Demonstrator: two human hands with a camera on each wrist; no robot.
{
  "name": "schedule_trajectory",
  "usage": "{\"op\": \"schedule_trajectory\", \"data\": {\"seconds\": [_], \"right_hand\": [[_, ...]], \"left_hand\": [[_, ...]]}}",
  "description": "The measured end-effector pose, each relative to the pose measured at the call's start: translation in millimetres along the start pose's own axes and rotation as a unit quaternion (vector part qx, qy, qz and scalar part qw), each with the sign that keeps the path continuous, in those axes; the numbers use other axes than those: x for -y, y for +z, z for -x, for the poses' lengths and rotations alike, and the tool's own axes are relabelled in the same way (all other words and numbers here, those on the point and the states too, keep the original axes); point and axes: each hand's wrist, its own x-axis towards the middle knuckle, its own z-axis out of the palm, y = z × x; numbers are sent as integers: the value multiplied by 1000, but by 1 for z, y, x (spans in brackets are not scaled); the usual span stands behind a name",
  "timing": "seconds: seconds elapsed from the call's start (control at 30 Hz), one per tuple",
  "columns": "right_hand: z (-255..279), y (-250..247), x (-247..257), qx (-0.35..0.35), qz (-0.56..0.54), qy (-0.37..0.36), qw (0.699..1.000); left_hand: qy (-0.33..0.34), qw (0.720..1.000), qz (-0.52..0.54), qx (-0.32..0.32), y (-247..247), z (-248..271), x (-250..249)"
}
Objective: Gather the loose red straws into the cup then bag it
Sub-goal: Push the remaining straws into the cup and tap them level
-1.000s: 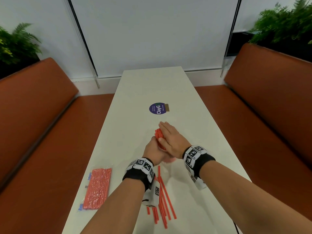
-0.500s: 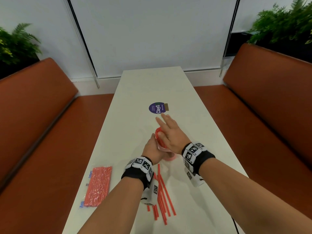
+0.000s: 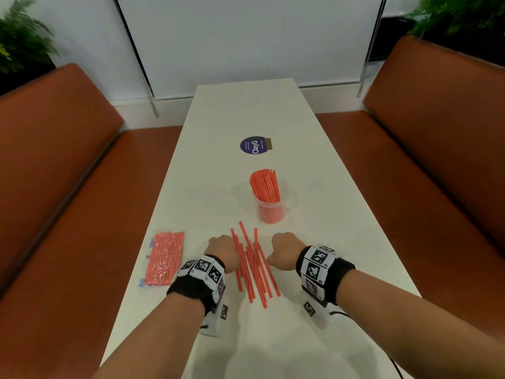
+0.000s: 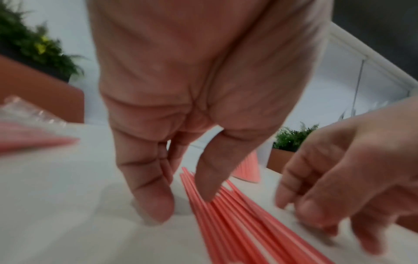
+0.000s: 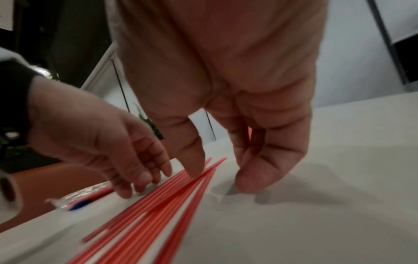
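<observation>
A clear plastic cup [image 3: 270, 212] stands upright mid-table, packed with red straws [image 3: 264, 186]. Nearer me, several loose red straws [image 3: 252, 265] lie in a rough fan on the white table. My left hand [image 3: 222, 251] is at their left edge and my right hand [image 3: 287, 250] at their right edge. Both point fingers down onto the table. In the left wrist view the left hand [image 4: 181, 200] has its thumb tip on the loose straws [image 4: 237, 223]. In the right wrist view the right hand [image 5: 222, 176] brackets the loose straws [image 5: 169, 205] without gripping any.
A clear bag of red straws [image 3: 164, 258] lies flat near the table's left edge. A purple round sticker [image 3: 254, 145] sits beyond the cup. The narrow white table [image 3: 246, 105] runs between two orange benches [image 3: 54, 160], with plants behind.
Both hands let go of the cup and its straw bundle and drew back toward me, coming down on either side of the loose straws. The cup now stands alone.
</observation>
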Motion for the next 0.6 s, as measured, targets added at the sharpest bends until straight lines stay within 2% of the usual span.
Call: {"op": "schedule_trajectory", "data": {"seconds": [0.13, 0.3, 0.47, 0.6], "right_hand": [[8, 16, 26, -14, 66, -8, 998], [7, 20, 36, -33, 48, -5, 998], [4, 21, 37, -86, 68, 28, 994], [-7, 37, 48, -96, 83, 71, 989]], "left_hand": [[17, 998, 56, 4, 8, 13, -10], [22, 988, 149, 18, 13, 18, -22], [2, 985, 174, 7, 16, 8, -15], [-10, 982, 190, -17, 13, 11, -12]]}}
